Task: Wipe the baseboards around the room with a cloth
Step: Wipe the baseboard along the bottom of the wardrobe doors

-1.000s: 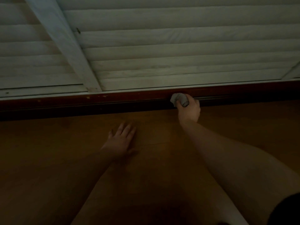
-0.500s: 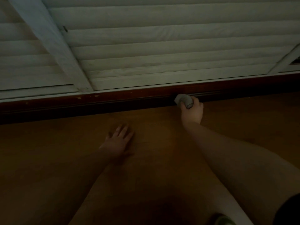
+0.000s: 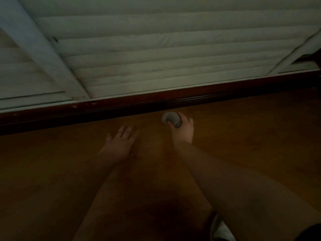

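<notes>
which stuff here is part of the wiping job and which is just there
Job: small balled grey cloth in the right hand; dark red-brown wooden baseboard.
Just there: white slatted shutter; brown wooden floor, left hand flat on it.

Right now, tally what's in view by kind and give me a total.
Hands: 2, left hand flat on the floor, right hand gripping the cloth
Cloths: 1, grey cloth
Baseboards: 1, dark baseboard
Slatted shutters: 1, white shutter
Total: 5
</notes>
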`<action>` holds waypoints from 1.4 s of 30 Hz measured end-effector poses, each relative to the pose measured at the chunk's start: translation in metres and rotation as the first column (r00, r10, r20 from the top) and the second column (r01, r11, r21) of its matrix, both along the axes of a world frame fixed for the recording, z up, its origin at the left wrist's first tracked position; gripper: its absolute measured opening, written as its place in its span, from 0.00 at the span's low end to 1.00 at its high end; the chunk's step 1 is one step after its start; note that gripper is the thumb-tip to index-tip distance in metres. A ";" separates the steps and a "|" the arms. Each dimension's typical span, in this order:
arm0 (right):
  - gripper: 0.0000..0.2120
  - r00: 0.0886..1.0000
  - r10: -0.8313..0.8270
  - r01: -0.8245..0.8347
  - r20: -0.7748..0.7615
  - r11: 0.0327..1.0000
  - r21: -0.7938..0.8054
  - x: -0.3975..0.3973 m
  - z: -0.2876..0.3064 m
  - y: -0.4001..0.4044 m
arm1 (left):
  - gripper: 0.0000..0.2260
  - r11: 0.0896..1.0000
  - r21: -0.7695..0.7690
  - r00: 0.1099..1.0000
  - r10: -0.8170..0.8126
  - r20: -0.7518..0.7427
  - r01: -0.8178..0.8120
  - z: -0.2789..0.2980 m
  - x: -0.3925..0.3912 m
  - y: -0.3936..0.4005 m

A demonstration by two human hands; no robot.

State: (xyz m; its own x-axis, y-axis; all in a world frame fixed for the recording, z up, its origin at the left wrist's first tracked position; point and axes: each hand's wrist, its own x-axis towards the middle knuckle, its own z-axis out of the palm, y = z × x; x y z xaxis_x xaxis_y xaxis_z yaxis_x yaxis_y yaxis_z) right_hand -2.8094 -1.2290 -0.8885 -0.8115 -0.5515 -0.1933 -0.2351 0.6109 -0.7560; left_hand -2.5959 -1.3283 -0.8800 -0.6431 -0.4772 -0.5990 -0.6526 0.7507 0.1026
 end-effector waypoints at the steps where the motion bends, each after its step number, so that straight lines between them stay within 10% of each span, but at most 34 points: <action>1: 0.22 1.000 -0.019 0.019 0.006 1.000 -0.007 0.008 0.014 -0.003 | 0.37 1.000 -0.013 1.000 0.002 -0.010 -0.003 0.016 -0.002 0.001; 24: 0.29 0.980 -0.007 0.009 0.200 1.000 -0.011 -0.062 0.384 0.109 | 0.37 0.990 0.036 0.984 0.133 0.123 -0.138 0.371 -0.028 0.119; 42: 0.24 0.998 -0.028 0.023 0.058 0.996 0.088 -0.115 0.397 0.163 | 0.33 0.977 0.079 0.979 0.192 0.076 -0.197 0.342 -0.047 0.180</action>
State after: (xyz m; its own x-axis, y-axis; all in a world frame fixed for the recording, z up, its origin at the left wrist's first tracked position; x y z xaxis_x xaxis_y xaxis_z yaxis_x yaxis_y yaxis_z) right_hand -2.9247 -1.0664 -0.4910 -0.8109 -0.5095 -0.2878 -0.1747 0.6802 -0.7119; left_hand -2.6434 -1.1482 -0.5383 -0.4996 -0.5340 -0.6821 -0.7929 0.5990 0.1119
